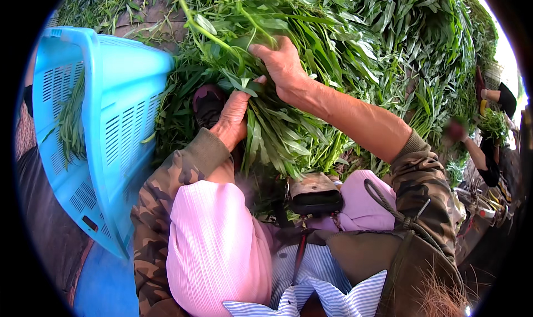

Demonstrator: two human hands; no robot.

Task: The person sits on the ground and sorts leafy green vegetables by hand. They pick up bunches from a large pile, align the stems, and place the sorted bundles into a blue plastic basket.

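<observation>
My left hand [235, 116] is closed around a bunch of long-leaved green stalks [272, 136], whose leaves hang down to the right above my lap. Farther up and to the right, my right hand [283, 63] pinches a green stem between thumb and fingers at the top of the bunch. A thick pale-green stem [204, 30] sticks out up and left from there. Leaves cover some of the fingertips of both hands. Beneath and beyond them spreads a large heap of the same leafy greens [349, 54].
Left of me a blue slotted plastic basket [129, 79] lies tipped on its side, some greens [73, 121] inside. A dark shoe [208, 104] shows beside my left hand. A small bag [315, 188] hangs at my lap. Another person [479, 154] works among greens at far right.
</observation>
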